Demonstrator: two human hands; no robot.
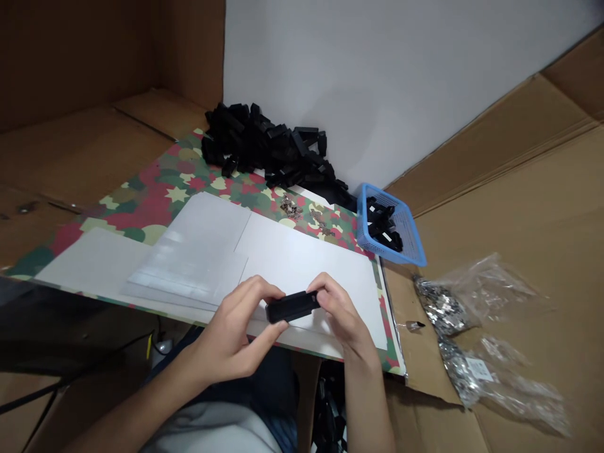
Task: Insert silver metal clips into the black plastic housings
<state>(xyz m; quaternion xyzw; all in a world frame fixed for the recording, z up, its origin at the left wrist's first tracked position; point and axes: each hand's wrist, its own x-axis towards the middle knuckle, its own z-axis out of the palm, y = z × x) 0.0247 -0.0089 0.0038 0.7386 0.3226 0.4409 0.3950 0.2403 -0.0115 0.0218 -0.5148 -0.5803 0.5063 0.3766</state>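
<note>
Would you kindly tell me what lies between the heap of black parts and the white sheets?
In the head view, two small scatterings of metallic bits lie there on the camouflage-patterned surface, near a white strip.

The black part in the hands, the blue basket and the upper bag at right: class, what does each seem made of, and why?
Black part: probably plastic, fairly matt, with straight edges; coated metal remains possible.
Blue basket: likely plastic, evenly coloured, with perforated walls.
Upper bag: apparently clear plastic film, glossy and crinkled; the silvery pieces inside look metallic from their glints.
</note>
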